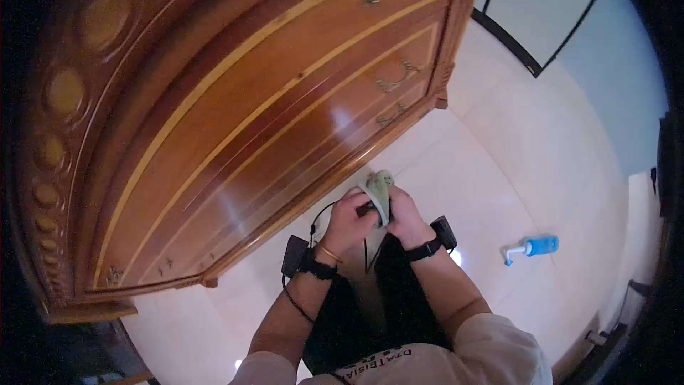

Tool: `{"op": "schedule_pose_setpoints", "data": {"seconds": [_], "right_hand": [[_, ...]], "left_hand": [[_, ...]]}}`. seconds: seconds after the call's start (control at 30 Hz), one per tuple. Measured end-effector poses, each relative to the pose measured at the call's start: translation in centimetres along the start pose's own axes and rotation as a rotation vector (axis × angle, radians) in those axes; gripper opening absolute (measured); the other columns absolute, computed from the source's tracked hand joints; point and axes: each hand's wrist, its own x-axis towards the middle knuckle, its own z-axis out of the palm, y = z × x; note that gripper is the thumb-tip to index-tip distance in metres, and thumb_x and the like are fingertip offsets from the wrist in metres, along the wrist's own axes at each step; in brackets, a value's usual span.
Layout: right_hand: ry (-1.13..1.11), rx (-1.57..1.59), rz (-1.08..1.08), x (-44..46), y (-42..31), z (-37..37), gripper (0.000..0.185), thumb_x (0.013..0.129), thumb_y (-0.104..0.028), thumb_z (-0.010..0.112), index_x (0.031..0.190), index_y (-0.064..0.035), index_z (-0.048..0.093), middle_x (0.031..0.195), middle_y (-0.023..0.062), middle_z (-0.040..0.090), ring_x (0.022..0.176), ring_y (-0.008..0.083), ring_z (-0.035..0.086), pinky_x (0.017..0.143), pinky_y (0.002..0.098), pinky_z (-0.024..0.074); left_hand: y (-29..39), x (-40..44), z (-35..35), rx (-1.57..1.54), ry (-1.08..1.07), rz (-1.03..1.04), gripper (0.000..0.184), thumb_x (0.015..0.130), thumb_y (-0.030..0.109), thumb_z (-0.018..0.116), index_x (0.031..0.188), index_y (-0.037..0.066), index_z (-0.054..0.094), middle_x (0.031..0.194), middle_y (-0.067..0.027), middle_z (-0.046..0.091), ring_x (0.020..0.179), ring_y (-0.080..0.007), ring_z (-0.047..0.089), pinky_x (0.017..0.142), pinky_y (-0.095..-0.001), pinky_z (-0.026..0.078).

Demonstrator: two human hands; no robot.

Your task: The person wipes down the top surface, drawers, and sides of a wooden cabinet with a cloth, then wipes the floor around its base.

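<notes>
Treat the green cloth (383, 182), directly ahead at 12 o'clock and grasped between left hand (348, 222) and right hand (406, 219), as probably light, limp and hard to damage; take hold along the pale edge (376, 200) on its 8 o'clock side. Note right-hand fingertips and cloth underside hidden; cannot identify the dark patch (365, 209) at 7 o'clock, too small and dim.

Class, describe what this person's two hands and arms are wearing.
The left hand and right hand are ungloved. Each wrist has a black strap with a boxy black device; the left adds a thin gold-coloured bracelet and a dark cable. Short white sleeves cover the upper arms.
</notes>
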Motion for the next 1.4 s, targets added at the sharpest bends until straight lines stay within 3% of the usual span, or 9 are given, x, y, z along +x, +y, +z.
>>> {"op": "schedule_pose_setpoints", "data": {"seconds": [0.1,0.3,0.47,0.57,0.63,0.73,1.17,1.37,1.4], "right_hand": [[0.112,-0.001,-0.049,3.2,-1.2,-4.0,0.028,0.106,-0.019,0.046,0.115,-0.0019,0.066,0.103,0.0121,0.072,0.092,0.0265,0.071,0.079,0.0414,0.0597],[0.147,0.147,-0.261,6.7,-15.7,-8.9,0.026,0.108,-0.023,0.043,0.117,-0.0053,0.059,0.098,0.0108,0.07,0.089,0.0269,0.069,0.082,0.0459,0.0589],[0.199,0.27,-0.595,15.1,-21.5,-12.3,0.029,0.108,-0.029,0.047,0.12,-0.0052,0.059,0.106,0.0118,0.069,0.097,0.0295,0.067,0.092,0.0461,0.0546],[0.455,-0.168,-0.733,21.3,-20.8,-14.0,0.038,0.109,-0.029,0.042,0.122,0.0011,0.059,0.127,0.0215,0.059,0.118,0.0347,0.057,0.103,0.0459,0.0462],[0.793,-0.933,-0.786,23.5,-20.5,-14.3,0.031,0.102,-0.02,0.052,0.112,0.0071,0.064,0.125,0.0303,0.055,0.115,0.0442,0.053,0.104,0.0469,0.0434],[1.037,-1.26,-0.978,23.4,-18.0,-12.3,0.019,0.09,-0.008,0.063,0.1,0.0074,0.068,0.115,0.0309,0.055,0.105,0.0467,0.055,0.097,0.0479,0.0472],[0.395,-1.516,-1.024,15.4,-5.2,-7.2,0.024,0.075,-0.001,0.064,0.098,0.0056,0.067,0.105,0.0262,0.057,0.105,0.0465,0.058,0.093,0.0508,0.0502],[-0.095,-1.416,-0.571,13.2,-3.3,-7.2,0.013,0.081,-0.003,0.065,0.094,0.0001,0.063,0.101,0.0229,0.059,0.1,0.0447,0.061,0.085,0.0493,0.0519],[0.077,-1.415,-0.604,13.6,-3.9,-7.7,0.015,0.09,-0.008,0.064,0.104,-0.0022,0.064,0.1,0.0214,0.059,0.096,0.0399,0.062,0.084,0.0457,0.0524]], "left_hand": [[-2.5,1.5,2.6,-0.162,0.255,0.078,0.031,0.084,0.007,0.069,0.114,0.0,0.072,0.123,-0.0227,0.066,0.112,-0.0337,0.067,0.097,-0.0403,0.054],[-12.1,4.0,1.2,0.787,0.132,0.129,0.051,0.087,0.005,0.067,0.137,0.0,0.058,0.139,-0.0238,0.059,0.122,-0.0425,0.061,0.1,-0.0474,0.052],[-16.3,5.0,-1.7,1.418,-0.15,0.317,0.059,0.095,0.015,0.058,0.151,0.005,0.045,0.152,-0.0179,0.05,0.127,-0.03,0.059,0.087,-0.0426,0.055],[-17.2,5.4,-3.6,1.618,-0.335,0.457,0.057,0.096,0.018,0.052,0.152,0.006,0.046,0.157,-0.016,0.047,0.128,-0.0262,0.058,0.084,-0.0369,0.057],[-17.9,5.7,-4.4,1.735,-0.499,0.509,0.057,0.096,0.02,0.051,0.151,0.007,0.047,0.157,-0.0153,0.047,0.128,-0.0253,0.058,0.084,-0.0343,0.057],[-20.2,5.6,-4.2,1.773,-0.393,0.656,0.056,0.096,0.022,0.05,0.149,0.006,0.05,0.156,-0.0156,0.049,0.129,-0.0244,0.058,0.086,-0.033,0.057],[-20.3,6.0,-3.9,1.827,-0.224,0.796,0.054,0.092,0.029,0.053,0.141,0.008,0.06,0.151,-0.0125,0.055,0.114,-0.0171,0.062,0.086,-0.0268,0.053],[-20.4,6.5,-3.3,1.881,-0.134,0.763,0.053,0.093,0.029,0.052,0.141,0.01,0.062,0.148,-0.0057,0.057,0.117,-0.0127,0.06,0.087,-0.0245,0.049],[-20.8,6.2,-3.4,1.907,-0.177,0.748,0.052,0.093,0.028,0.052,0.141,0.01,0.062,0.149,-0.0054,0.057,0.119,-0.0132,0.06,0.087,-0.0242,0.049]]}}
